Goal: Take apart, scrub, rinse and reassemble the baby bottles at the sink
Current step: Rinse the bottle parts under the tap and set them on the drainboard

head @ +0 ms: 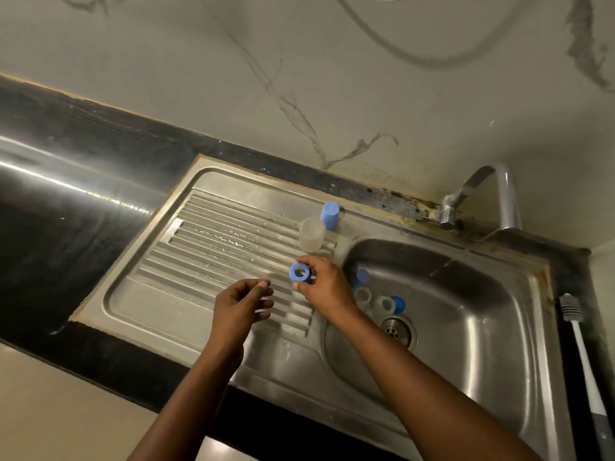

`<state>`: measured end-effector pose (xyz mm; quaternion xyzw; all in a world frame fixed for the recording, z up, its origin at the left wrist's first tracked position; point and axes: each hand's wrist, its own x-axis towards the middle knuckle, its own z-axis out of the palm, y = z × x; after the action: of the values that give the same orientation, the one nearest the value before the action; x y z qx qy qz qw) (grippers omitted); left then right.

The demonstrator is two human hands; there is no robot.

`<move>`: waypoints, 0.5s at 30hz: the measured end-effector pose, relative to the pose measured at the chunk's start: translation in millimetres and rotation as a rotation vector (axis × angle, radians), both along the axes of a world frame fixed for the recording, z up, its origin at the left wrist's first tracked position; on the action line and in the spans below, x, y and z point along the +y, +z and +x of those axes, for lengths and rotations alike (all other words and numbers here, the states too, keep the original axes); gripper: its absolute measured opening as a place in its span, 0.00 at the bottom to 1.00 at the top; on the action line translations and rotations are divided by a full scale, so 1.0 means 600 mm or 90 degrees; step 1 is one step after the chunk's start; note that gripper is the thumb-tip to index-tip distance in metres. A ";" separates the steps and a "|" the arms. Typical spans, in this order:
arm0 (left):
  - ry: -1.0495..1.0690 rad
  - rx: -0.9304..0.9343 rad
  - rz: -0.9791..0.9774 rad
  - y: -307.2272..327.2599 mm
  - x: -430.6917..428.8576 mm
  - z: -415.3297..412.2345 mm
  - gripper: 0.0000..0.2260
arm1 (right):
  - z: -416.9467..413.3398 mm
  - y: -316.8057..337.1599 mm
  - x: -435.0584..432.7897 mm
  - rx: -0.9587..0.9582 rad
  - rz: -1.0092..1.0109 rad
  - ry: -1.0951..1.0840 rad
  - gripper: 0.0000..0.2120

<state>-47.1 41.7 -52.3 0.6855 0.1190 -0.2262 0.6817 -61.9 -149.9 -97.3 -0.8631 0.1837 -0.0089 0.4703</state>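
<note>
Right hand (pixel 324 284), centre of frame: forearm enters from the lower right across the sink basin (pixel 482 311), palm down. Its grip pinches a blue bottle collar ring (pixel 298 272), opening toward the camera, above the drainboard (pixel 186 261). Left hand (pixel 241 302), just left and apart: grip released, fingers loosely curled, holding nothing. Above them, a clear bottle body (pixel 311 235) and a blue cap (pixel 329 215) stand upright on the drainboard. Further bottle parts (pixel 384 304) lie in the basin near the drain (pixel 397 329). A bottle brush (pixel 585 361) lies on the counter (pixel 66 211), right edge.

right hand (pixel 324 287) pinches blue bottle ring (pixel 298 272) over drainboard (pixel 199 247); left hand (pixel 241 306) loose, holding nothing.
</note>
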 end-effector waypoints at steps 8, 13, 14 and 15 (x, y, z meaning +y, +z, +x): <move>-0.019 -0.007 0.002 0.002 -0.019 -0.008 0.07 | -0.013 -0.011 -0.004 -0.032 -0.022 0.000 0.23; -0.063 -0.007 -0.004 -0.004 -0.062 -0.018 0.07 | -0.063 0.008 -0.041 -0.029 -0.045 -0.051 0.25; -0.075 -0.007 -0.005 -0.006 -0.072 -0.022 0.07 | -0.077 0.010 -0.052 -0.031 -0.037 -0.067 0.23; -0.093 -0.008 -0.004 -0.009 -0.087 -0.027 0.07 | -0.095 0.012 -0.068 -0.031 -0.023 -0.085 0.22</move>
<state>-63.3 -10.4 -57.6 0.6917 0.0639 -0.2714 0.6662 -118.8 -190.7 -90.1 -0.8570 0.2292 -0.0648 0.4570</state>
